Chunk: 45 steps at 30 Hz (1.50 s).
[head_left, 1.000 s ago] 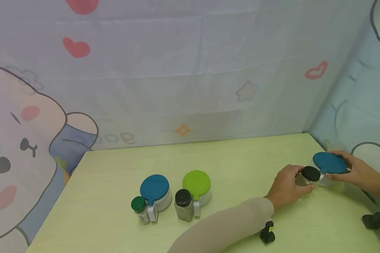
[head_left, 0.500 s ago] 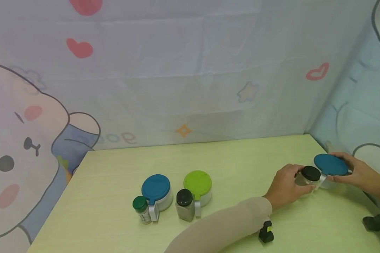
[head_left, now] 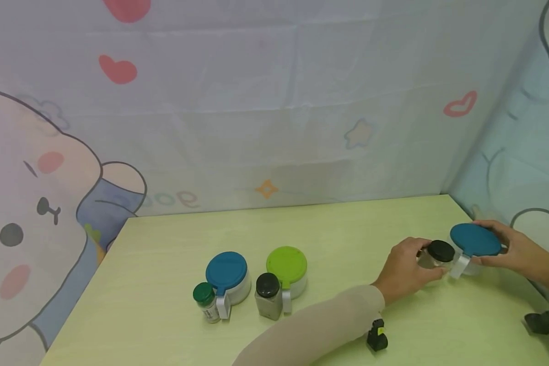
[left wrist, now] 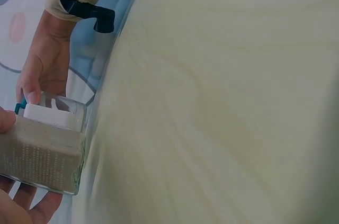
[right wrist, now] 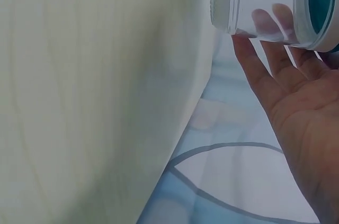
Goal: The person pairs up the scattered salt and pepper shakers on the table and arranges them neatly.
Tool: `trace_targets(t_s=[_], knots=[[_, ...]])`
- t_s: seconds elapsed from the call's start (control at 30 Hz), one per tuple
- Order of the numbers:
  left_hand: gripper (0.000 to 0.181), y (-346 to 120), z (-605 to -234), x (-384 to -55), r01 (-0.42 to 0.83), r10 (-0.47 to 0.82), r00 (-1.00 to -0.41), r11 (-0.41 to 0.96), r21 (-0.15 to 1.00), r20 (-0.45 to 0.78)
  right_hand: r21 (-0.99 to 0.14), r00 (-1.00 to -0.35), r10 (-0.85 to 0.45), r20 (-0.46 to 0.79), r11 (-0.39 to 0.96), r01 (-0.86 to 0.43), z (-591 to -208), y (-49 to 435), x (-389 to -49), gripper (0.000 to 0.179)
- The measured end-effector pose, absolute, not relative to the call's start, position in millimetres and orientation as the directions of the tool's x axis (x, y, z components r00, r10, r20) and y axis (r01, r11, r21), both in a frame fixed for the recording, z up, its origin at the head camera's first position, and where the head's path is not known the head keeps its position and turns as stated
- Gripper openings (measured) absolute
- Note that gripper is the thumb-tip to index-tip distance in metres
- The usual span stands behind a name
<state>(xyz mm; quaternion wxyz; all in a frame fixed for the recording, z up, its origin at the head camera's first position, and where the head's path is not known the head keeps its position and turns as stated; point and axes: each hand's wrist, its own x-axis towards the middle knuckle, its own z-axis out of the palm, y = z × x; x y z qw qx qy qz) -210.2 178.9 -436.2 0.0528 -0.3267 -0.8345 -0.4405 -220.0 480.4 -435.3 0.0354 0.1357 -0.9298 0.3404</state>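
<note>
My left hand [head_left: 400,269] grips a glass spice jar [left wrist: 42,152] with a black lid, partly filled with greyish-brown powder. Beside it at the table's right end, my right hand [head_left: 521,251] holds a clear, round seasoning canister [head_left: 476,240] by its side, its blue lid on top and its pale handle pointing toward the jar. In the right wrist view, fingers [right wrist: 254,70] curve round the canister's clear wall, and its inside looks empty. The left wrist view has the jar overlapping part of the canister's white handle.
On the pale yellow table [head_left: 347,223], a second blue-lidded canister [head_left: 226,272] stands beside a small green-capped shaker [head_left: 206,300]. A green-lidded canister [head_left: 286,267] stands behind a black-lidded square jar [head_left: 268,300]. A printed cloth [head_left: 302,101] hangs behind the table.
My left hand has shifted slightly left with the spice jar, widening the gap to the blue-lidded canister. The right hand keeps its hold on the canister, nearly in place. The head view has moved a little.
</note>
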Motion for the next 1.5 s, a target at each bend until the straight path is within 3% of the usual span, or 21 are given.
trace_targets(t_s=[1.5], knots=[[0.045,130.4,-426.0,-201.0,0.540,0.453,-0.810,0.329,0.775,0.372,-0.597,-0.899,-0.376,0.224,0.676,-0.431,-411.6,436.1,-226.9,0.085]])
